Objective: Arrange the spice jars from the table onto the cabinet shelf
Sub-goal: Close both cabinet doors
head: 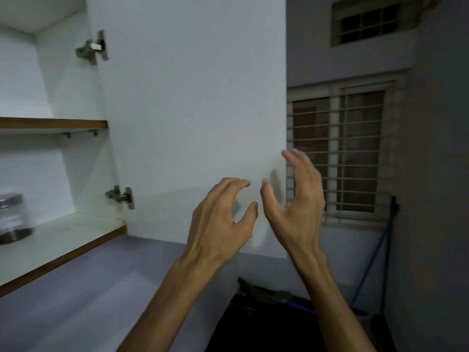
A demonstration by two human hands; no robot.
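One clear spice jar (pixel 14 218) with a grey lid and dark contents stands on the lower cabinet shelf (pixel 63 238) at the far left, cut by the frame edge. The white cabinet door (pixel 193 110) hangs open in the middle. My left hand (pixel 220 222) and my right hand (pixel 297 201) are raised in front of the door's lower right corner, both empty with fingers curled and apart. The right hand's fingers reach past the door's free edge. No table is in view.
An upper shelf (pixel 53 123) with a brown edge crosses the cabinet. Two metal hinges (pixel 94 48) hold the door. A barred window (pixel 337 153) sits to the right, a blue-handled broom (pixel 373 260) leans in the corner, and dark objects (pixel 266 301) lie below.
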